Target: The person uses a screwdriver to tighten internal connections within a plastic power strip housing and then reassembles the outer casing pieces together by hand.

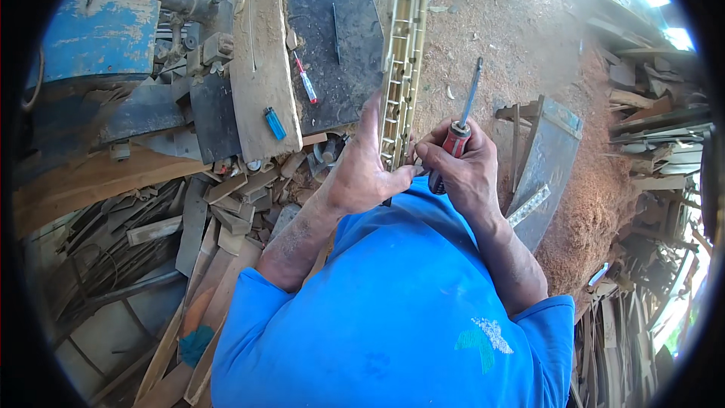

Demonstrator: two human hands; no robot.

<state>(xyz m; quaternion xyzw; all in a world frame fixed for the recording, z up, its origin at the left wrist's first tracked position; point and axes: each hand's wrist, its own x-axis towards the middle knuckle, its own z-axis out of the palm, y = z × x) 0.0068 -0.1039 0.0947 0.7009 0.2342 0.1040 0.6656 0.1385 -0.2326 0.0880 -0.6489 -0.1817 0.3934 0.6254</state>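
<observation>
A long, narrow, gold-coloured metal piece [402, 68] with a row of slots and crossbars stands nearly upright in front of me. My left hand [361, 170] is closed around its lower end, thumb across the near side. In my right hand [472, 170] is a screwdriver [458, 138] with a red and black handle, its shaft pointing up and away from the metal piece. The thumb and fingertips of that hand come close to the piece's lower end; whether they touch it or pinch something small, I cannot tell.
On the left, a dusty plank [260, 68] carries a blue lighter [275, 123]. A small red-handled screwdriver [306, 81] and a thin dark rod [336, 32] lie on a dark board [355, 0]. Wood offcuts [238, 208] pile below; sawdust [596, 219] and a leaning panel [544, 170] are right.
</observation>
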